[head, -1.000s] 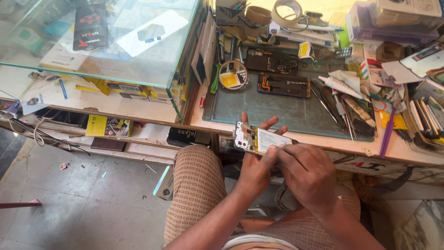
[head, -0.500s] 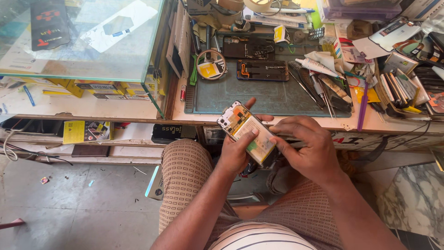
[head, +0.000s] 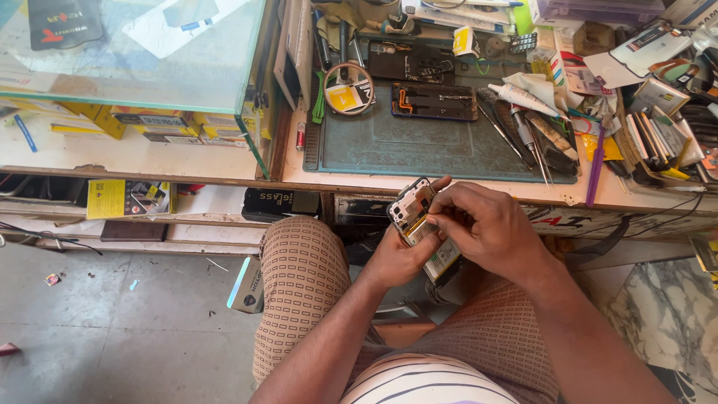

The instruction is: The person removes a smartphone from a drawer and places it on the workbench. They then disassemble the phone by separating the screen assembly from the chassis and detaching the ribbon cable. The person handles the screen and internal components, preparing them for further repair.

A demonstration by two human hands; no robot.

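Observation:
An opened phone body [head: 416, 217], back cover off with the battery and camera end showing, is held over my lap just in front of the workbench edge. My left hand [head: 396, 258] grips it from below and the left side. My right hand [head: 486, 228] lies over its right side, fingertips pinched on the inner parts near the top of the battery. Whether a small tool is in those fingers is hidden.
A teal work mat [head: 419, 146] on the bench holds two dark phone frames [head: 434, 101], a tape ring [head: 348, 78], tweezers and screwdrivers [head: 523, 138]. A glass display case [head: 134, 52] stands to the left. Boxes and packets clutter the right. A small box [head: 247, 284] sits by my left knee.
The phone has tilted more upright and come closer to the bench edge. My right hand has slid further over it, fingers now pinching near its upper half.

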